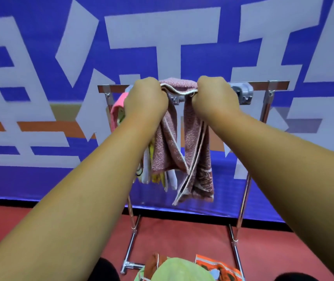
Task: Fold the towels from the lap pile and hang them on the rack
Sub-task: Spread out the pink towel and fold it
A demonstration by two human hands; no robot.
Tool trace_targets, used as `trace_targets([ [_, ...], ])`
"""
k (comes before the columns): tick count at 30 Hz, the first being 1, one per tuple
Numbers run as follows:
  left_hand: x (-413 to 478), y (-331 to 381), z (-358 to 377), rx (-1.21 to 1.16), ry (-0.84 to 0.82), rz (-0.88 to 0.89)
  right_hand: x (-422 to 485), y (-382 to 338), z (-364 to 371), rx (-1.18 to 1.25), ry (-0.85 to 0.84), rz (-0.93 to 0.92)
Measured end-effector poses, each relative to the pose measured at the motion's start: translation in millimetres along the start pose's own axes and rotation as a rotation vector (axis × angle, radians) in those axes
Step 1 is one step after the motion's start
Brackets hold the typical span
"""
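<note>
At the left end of the chrome tube rack (pixel 111 88), a bright pink towel (pixel 117 107) and a bunch of white and yellow cloths (pixel 158 175) hang crowded close to the work. Just beside them the left hand (pixel 145 99) is curled over the top bar, pinching the pale-edged fold of the dusty-rose terry towel (pixel 195 142). The right hand (pixel 214 96) grips the same fold a little further along. The towel lies draped over the bar between the hands, its two falls hanging twisted and uneven, the right one lower. To finish this hang well, I judge that both hands should draw the fold taut along the bar and slide it rightward into the bare stretch. They should then level the falls so the weight balances and the towel does not slip off. Below, the lap pile waits: a light green towel (pixel 174 268) and an orange patterned towel (pixel 216 267).
</note>
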State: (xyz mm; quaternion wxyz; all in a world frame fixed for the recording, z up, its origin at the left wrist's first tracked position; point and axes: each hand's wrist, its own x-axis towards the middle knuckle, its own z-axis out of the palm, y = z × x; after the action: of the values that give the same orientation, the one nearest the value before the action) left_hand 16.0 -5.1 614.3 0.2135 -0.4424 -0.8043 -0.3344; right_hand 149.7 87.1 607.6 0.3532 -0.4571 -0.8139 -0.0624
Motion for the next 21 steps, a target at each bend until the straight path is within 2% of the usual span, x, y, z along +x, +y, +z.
trace_targets([
  [8,33.3,0.0,18.5,-0.082,-0.100,-0.149,44.7,-17.3,15.6,0.074,-0.036,0.092],
  [18,36.4,6.3,50.5,0.095,-0.071,0.149,64.5,-15.0,34.0,0.070,-0.044,0.028],
  [21,39.7,9.7,47.5,0.085,-0.072,0.143,67.2,-13.2,34.0,0.033,-0.029,0.000],
])
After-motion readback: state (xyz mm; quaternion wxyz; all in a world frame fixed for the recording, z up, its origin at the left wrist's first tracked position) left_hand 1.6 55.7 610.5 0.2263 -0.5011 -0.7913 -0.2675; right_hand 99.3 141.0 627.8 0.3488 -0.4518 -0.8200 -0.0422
